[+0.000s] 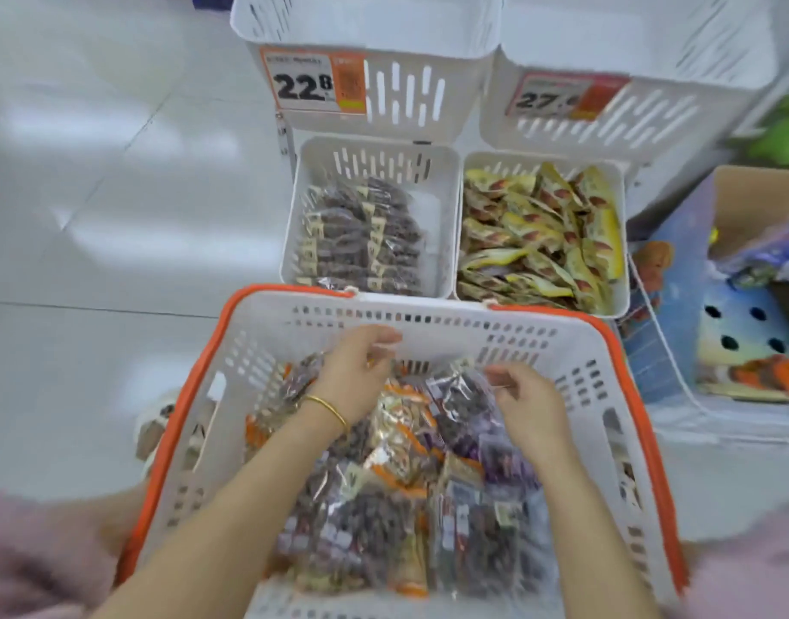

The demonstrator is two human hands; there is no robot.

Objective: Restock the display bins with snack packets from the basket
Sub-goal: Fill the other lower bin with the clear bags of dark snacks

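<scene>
The packets [384, 507] lie heaped in the basket [450, 326], mixed: clear ones of dark snacks, orange ones, purple ones. At the far end of the heap a dark packet [462, 395] lies slantwise, its long axis running from near left to far right, with its top edge right at the right hand [529, 406]. That hand's thumb and forefinger are closed together on this edge, so it appears to be pinching the packet. The left hand [354, 373], with a bracelet [328, 408] on its wrist, hangs over the far left of the heap with curled fingers. Blur hides whether it grips anything.

The coming move turns on one relation. The left bin [435, 216], already partly stocked with like dark packets, stands straight beyond the basket's far wall, ahead and to the left of the right hand. The right bin [621, 279], full of yellow packets, lies directly ahead of that hand. The right hand is nearer the packet, but I judge it must carry forward and across to the left bin.

Above each stands another bin with a price tag [312, 82]. A box [678, 306] sits on the floor [93, 216] at the right.
</scene>
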